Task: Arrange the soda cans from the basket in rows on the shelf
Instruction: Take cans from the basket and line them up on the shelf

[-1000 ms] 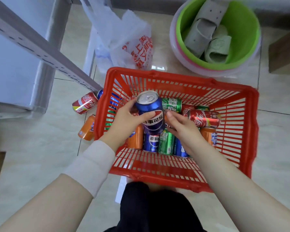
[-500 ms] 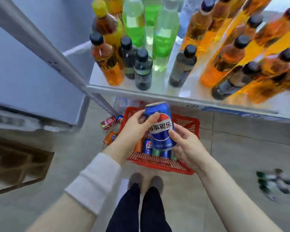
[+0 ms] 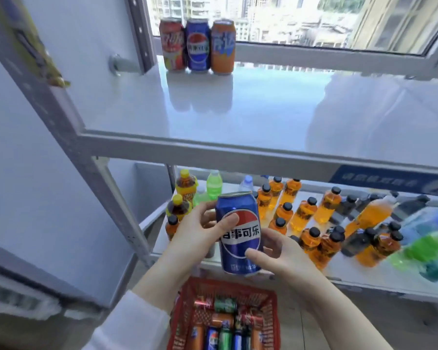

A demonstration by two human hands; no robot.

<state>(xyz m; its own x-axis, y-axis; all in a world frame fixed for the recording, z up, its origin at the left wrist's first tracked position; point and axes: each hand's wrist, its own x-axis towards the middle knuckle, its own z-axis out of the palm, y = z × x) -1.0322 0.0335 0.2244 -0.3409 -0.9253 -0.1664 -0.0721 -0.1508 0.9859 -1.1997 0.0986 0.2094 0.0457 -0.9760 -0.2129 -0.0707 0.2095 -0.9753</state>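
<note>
I hold a blue Pepsi can (image 3: 239, 233) upright in front of me, below the front edge of the white upper shelf (image 3: 238, 109). My left hand (image 3: 200, 233) grips its left side with the thumb across the label. My right hand (image 3: 276, 251) cups its lower right side, fingers curled round it. At the back left of the upper shelf stand a red can (image 3: 172, 44), a blue can (image 3: 198, 45) and an orange can (image 3: 223, 46) in a row. The red basket (image 3: 273, 324) sits on the floor below, with several cans lying inside.
The lower shelf (image 3: 339, 274) is crowded with several orange, green and dark bottles (image 3: 304, 213). A grey metal upright (image 3: 68, 114) slants down the left side. A window (image 3: 314, 21) runs behind the upper shelf. A blue label strip (image 3: 390, 179) marks the shelf's front edge.
Both hands have lifted the blue can out of the basket and up toward the shelves. My view has tilted up from the floor to the upper shelf.
</note>
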